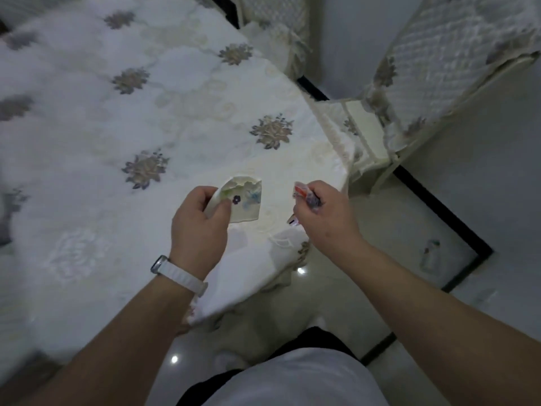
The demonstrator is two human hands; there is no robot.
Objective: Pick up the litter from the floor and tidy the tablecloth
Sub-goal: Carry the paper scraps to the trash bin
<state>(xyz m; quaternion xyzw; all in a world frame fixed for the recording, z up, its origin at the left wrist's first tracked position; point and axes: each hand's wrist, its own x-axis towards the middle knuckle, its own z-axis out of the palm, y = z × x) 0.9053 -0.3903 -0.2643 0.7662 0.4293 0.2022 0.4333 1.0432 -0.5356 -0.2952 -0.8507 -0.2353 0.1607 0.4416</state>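
Stood at the tablecloth [117, 127] corner by a covered chair [439, 68], clear bottle [429, 254] on the floor [377, 218] nearby; pinched torn flowered paper [247, 202] in left hand [199, 227], clutched crumpled red wrapper [303, 192] in right hand [326, 215].

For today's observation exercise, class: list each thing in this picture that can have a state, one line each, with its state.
left hand: holds the torn paper by one edge.
torn paper: top edge ragged, held over the tablecloth.
right hand: curled round the wrapper.
wrapper: crumpled, in the right hand.
tablecloth: spread out, near corner rumpled.
plastic litter: lying on the floor, untouched.
watch: strapped on the left wrist.
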